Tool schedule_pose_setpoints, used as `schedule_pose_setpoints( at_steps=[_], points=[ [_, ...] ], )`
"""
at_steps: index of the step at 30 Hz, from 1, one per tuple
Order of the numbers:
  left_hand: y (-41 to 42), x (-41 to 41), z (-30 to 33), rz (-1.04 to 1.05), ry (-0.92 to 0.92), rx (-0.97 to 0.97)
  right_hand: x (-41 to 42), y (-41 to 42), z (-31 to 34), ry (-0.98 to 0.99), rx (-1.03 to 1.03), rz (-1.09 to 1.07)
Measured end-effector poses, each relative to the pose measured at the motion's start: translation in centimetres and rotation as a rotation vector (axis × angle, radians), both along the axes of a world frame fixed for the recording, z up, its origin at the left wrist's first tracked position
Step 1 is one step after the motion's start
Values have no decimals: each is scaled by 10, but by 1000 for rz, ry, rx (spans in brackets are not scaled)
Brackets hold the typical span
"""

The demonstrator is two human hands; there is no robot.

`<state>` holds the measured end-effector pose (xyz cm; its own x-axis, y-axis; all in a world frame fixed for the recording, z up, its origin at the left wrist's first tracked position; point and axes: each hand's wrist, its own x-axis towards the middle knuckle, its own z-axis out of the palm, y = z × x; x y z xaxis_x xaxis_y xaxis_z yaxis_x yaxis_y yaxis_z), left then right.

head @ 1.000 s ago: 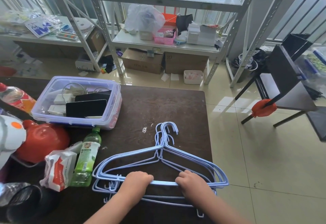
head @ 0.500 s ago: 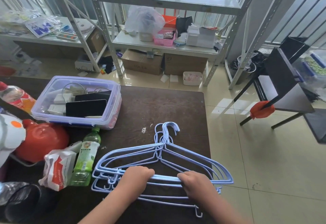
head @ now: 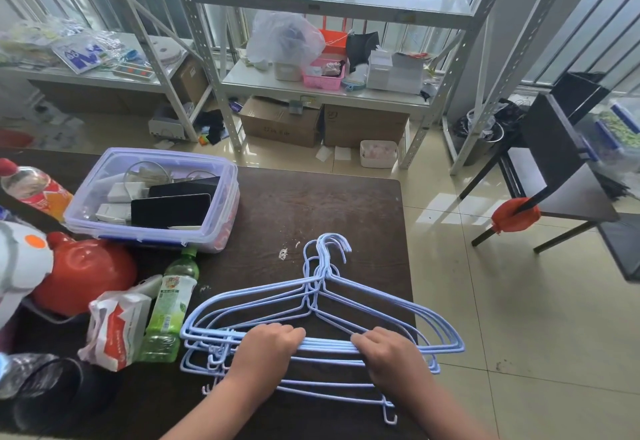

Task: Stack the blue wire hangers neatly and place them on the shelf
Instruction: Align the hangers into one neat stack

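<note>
Several light blue wire hangers [head: 322, 301] lie in a loose pile on the dark brown table [head: 311, 207], hooks pointing away from me. My left hand [head: 268, 348] and my right hand [head: 388, 353] both grip the bunched bottom bars of the upper hangers, about a hand's width apart. More hangers lie spread under my wrists, their bars showing toward the table's near edge. The grey metal shelf [head: 332, 89] stands across the floor beyond the table.
A clear plastic box [head: 221, 176] of chargers and tablets sits at the table's back left. A green bottle [head: 169, 308], tissue pack [head: 117, 325], red jug [head: 86, 273] and black cup [head: 52, 391] crowd the left. A black chair [head: 561, 162] stands right on tiled floor.
The upper hangers have slid slightly right and drawn closer together at their bottom bars; both hands keep their grip in nearly the same place.
</note>
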<state>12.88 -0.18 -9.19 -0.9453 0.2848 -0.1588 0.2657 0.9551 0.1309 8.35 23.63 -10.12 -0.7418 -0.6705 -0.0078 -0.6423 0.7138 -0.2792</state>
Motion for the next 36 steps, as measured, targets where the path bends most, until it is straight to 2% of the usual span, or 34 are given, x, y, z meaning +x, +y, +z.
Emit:
schedule_pose_setpoints(
  at_steps=[10,17,27,36],
  points=[
    [7,11,6,21,65,84,12,7,13,38,-42,-10],
    [2,13,-13,32,-36,39,13,2,-6,-16,-19,-12],
    [-3,3,-38,11,-266,-79,13,-2,-39,-205,72,-65],
    [0,6,-51,24,-289,-120,2,-5,-38,-429,105,-29]
  ],
)
